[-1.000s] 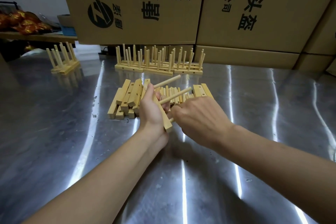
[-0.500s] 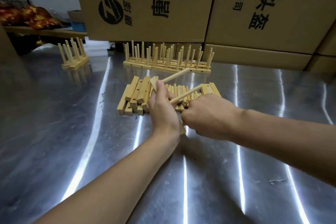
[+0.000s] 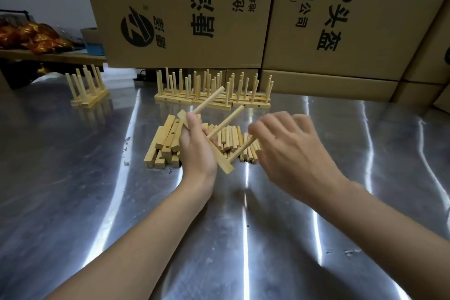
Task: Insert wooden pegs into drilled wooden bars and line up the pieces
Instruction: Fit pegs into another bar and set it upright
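left hand (image 3: 197,151) has its fingers clamped on the bar (image 3: 222,163), tilted over the pile (image 3: 165,139) toward the tabletop (image 3: 97,178) far edge, presumably so the right hand (image 3: 292,151) can seat the third peg (image 3: 242,150), its fingers too blurry to call.

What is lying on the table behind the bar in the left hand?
A stack of drilled bars and a heap of loose pegs. The left hand, gripping the bar, and the right hand hide parts.
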